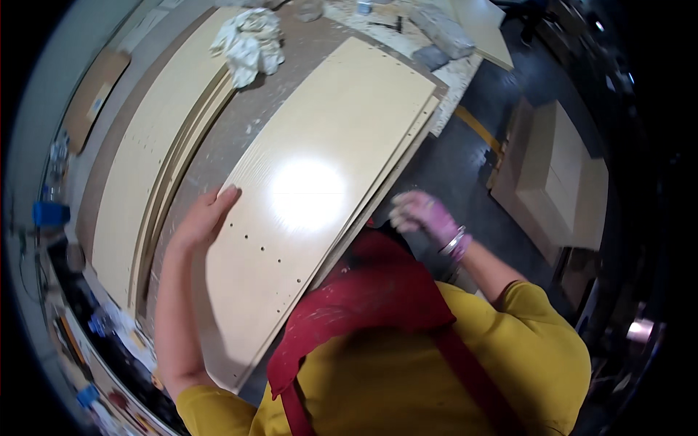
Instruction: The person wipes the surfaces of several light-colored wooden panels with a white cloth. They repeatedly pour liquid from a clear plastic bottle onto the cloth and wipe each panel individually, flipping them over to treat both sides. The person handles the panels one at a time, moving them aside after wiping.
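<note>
A pale wooden panel [327, 123] with a row of small drilled holes lies slanting across the table, on top of at least one more panel [407, 156] of the same kind. The lamp's glare whitens its middle. My bare left hand [207, 218] is closed on the panel's left edge, the thumb on the upper face and the other fingers mostly hidden. Off the panel's right edge, my right hand [425, 216] hangs in a pink glove, touching nothing that I can see. Its fingers are loosely bent, slightly apart and a little blurred.
A second stack of long panels [156, 156] lies on the left of the brown table [251, 116]. A crumpled white cloth [251, 43] rests at its far end. Beyond are a wrapped grey block [443, 33] and small tools. An open cardboard box [556, 171] stands on the right.
</note>
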Demonstrator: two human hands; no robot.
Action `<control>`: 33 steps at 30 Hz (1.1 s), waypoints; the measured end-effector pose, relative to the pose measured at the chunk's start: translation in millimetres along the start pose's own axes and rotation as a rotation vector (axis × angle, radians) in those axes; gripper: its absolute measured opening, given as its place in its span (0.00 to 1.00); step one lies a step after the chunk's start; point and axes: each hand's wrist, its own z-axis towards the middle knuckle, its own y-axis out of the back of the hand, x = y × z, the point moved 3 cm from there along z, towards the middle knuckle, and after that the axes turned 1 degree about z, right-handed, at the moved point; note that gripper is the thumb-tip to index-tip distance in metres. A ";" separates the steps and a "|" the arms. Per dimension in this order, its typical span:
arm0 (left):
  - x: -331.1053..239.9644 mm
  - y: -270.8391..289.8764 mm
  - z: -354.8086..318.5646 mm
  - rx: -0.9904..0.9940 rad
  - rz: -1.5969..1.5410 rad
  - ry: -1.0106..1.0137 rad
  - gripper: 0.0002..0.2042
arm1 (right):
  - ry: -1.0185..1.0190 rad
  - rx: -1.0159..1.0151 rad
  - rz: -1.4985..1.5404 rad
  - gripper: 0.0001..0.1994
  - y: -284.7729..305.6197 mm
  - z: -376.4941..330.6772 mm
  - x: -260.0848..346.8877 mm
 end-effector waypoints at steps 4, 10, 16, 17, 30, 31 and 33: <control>-9.3 10.1 18.5 0.217 0.120 0.130 0.29 | -0.148 0.032 0.092 0.17 -55.2 -7.7 -50.4; -1.2 -1.1 22.4 0.145 0.035 0.017 0.26 | -0.145 0.028 0.328 0.13 -68.0 -3.1 -63.5; -6.4 -32.9 7.4 0.096 0.258 -0.006 0.25 | -0.155 0.297 0.552 0.17 -60.7 -12.5 -79.5; -8.9 -42.2 2.4 0.119 0.242 -0.004 0.26 | -0.115 0.366 0.627 0.11 -57.6 -11.3 -96.0; 1.1 -39.2 7.3 0.234 0.110 0.090 0.31 | -0.271 0.428 0.536 0.21 -70.2 -19.7 -124.6; 0.8 -36.3 8.4 0.259 0.033 0.071 0.31 | -0.208 0.475 0.440 0.21 -75.6 -23.5 -115.9; -3.8 -37.6 3.2 0.271 -0.002 0.029 0.31 | 0.054 0.636 0.015 0.22 -87.0 -21.1 -82.0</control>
